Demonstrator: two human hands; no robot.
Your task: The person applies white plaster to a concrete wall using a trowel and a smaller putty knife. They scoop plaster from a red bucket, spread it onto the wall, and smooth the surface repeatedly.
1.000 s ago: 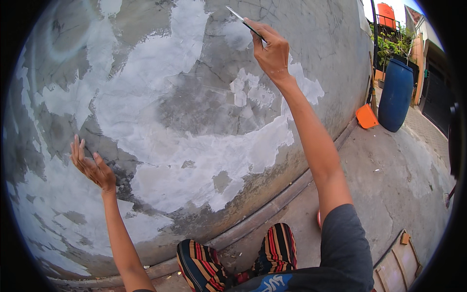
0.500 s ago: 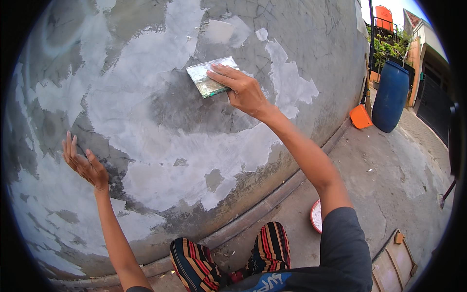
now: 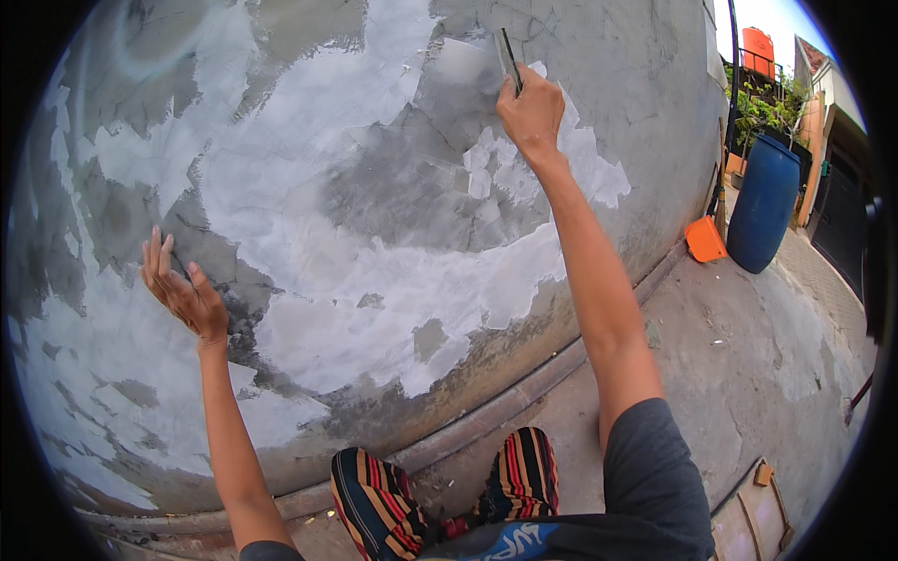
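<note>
A grey concrete wall [image 3: 388,192] with smeared patches of white putty [image 3: 299,341] stands before me. My right hand [image 3: 535,114] is raised to the upper part of the wall and grips a flat rectangular scraper [image 3: 508,58], now turned nearly edge-on. Its blade is by the bare grey area next to a thin new-looking putty patch [image 3: 505,168]; whether the edge touches the wall I cannot tell. Lower on the left, my left hand [image 3: 190,294] has its fingers spread near the wall and holds nothing.
At the right, an orange dustpan [image 3: 704,240] leans near the wall's foot beside a blue barrel [image 3: 764,204]. A low ledge [image 3: 449,438] runs along the wall's base, by my knees. A framed wooden panel [image 3: 753,514] lies on the concrete ground at lower right.
My right hand has moved up and right with the scraper, which has turned from face-on to edge-on. White putty shows where the hand was. A red-rimmed tub has dropped out of sight.
</note>
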